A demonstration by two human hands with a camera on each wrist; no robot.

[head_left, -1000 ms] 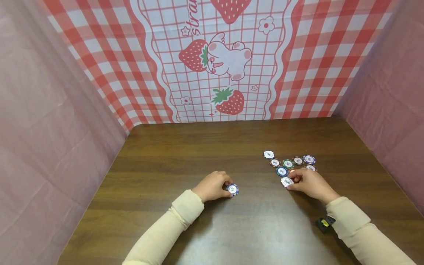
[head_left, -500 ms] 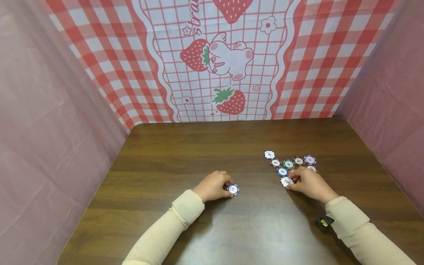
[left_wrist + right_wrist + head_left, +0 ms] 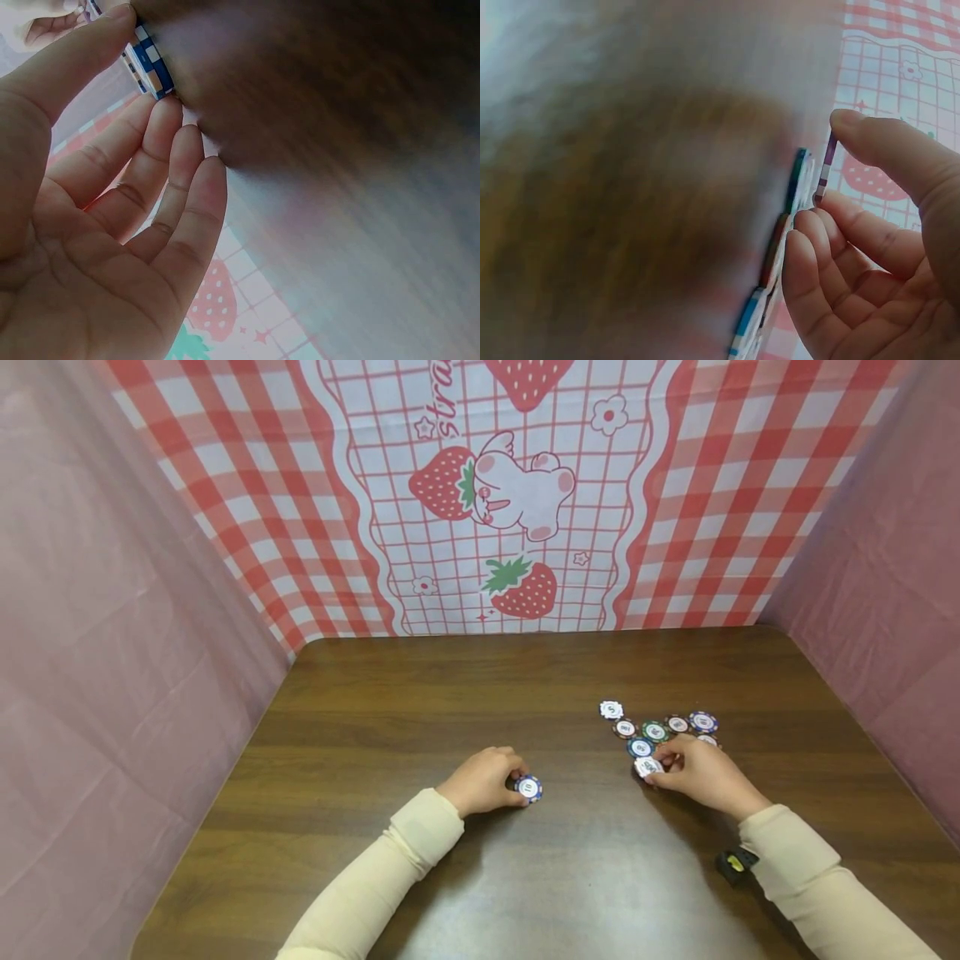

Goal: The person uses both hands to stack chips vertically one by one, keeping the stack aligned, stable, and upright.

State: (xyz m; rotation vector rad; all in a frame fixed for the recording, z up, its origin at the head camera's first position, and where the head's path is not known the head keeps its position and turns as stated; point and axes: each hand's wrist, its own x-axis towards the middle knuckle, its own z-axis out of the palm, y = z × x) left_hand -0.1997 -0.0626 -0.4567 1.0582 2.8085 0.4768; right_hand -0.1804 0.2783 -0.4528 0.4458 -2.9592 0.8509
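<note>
Within right grip (image 3: 705,775), white chip (image 3: 646,767)

At top centre of the head view, the cloth (image 3: 480,497) bears sideways letters, "stra", cut by the edge. Right of centre, the upper white chip (image 3: 611,710) reads 5, the brown chip (image 3: 625,728) 100, the teal chip (image 3: 641,748) 50, the lower white chip (image 3: 647,767) 500. Below centre, the blue chip (image 3: 528,788) reads 10.

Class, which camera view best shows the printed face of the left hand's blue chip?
The head view: the blue chip in the left hand turns its printed face toward the camera. The left wrist view shows mostly its checkered edge; the right wrist view doesn't show it.
</note>
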